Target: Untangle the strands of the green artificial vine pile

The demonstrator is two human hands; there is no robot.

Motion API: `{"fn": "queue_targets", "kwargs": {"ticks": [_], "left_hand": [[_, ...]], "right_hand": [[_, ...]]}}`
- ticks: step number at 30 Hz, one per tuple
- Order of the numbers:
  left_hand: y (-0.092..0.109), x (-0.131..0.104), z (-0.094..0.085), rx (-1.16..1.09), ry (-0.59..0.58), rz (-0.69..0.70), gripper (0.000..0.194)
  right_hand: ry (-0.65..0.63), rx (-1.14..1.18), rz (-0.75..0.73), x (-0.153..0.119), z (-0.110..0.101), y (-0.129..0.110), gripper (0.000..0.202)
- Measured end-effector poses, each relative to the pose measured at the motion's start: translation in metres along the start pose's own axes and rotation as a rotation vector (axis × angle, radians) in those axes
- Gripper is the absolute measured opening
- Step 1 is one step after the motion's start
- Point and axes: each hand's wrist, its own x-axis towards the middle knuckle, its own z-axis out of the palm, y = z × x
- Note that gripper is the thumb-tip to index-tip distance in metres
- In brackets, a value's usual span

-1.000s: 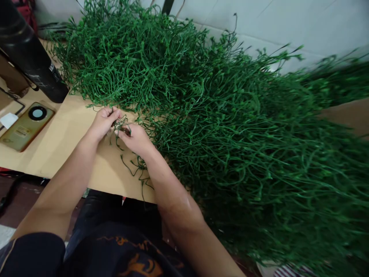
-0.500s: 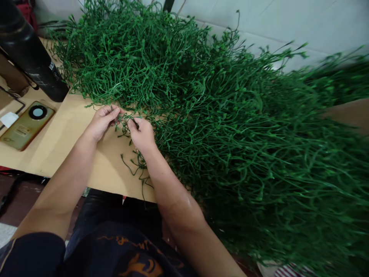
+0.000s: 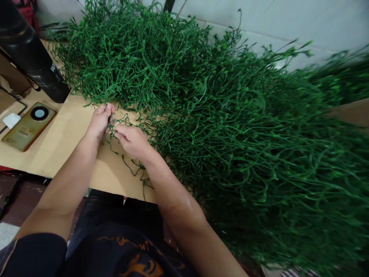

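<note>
My left hand is closed in a pinch on thin green stems, thumb against the fingers. Close beside it on the right, my right hand pinches green stems too, its fingertips turned toward the left hand. Between the two hands a small tangle of green stems hangs over the tan board. A large heap of artificial-looking green stems with small leafy tips lies behind the hands and to the right. A few loose stems lie below my right hand, some reaching the board's front edge.
The tan board covers the work surface, its front edge near my lap. At the left lie a phone and a white piece by a cable. A black bottle stands behind them. A pale wall rises at the back.
My right hand has moved left and slightly down, closer to my left hand. The left hand has shifted a little left and turned more upright. The stems between them have moved left.
</note>
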Motion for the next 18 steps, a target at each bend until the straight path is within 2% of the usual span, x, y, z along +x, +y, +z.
{"fn": "queue_targets", "kwargs": {"ticks": [3,7,9,11,14,16,18], "left_hand": [[-0.001,0.003,0.001,0.006,0.054,0.012,0.032],[0.005,0.008,-0.004,-0.053,0.257,-0.016,0.027],[0.007,0.01,-0.007,-0.066,0.303,-0.007,0.027],[0.006,0.011,-0.009,-0.03,0.24,0.018,0.03],[0.003,0.01,-0.009,0.036,0.078,0.077,0.035],[0.001,0.008,-0.009,0.057,0.028,0.119,0.035],[0.0,0.008,-0.009,0.08,0.001,0.132,0.035]], "right_hand": [[-0.039,0.034,-0.019,-0.004,-0.006,-0.009,0.019],[-0.142,0.185,-0.207,-0.013,-0.007,-0.029,0.015],[-0.086,0.238,-0.22,-0.014,-0.005,-0.033,0.016],[0.063,0.264,-0.107,-0.011,-0.005,-0.027,0.019],[0.311,0.249,0.072,-0.004,-0.011,-0.009,0.024],[0.405,0.188,0.134,-0.003,-0.02,-0.001,0.024],[0.443,0.073,0.193,-0.005,-0.033,0.0,0.023]]}}
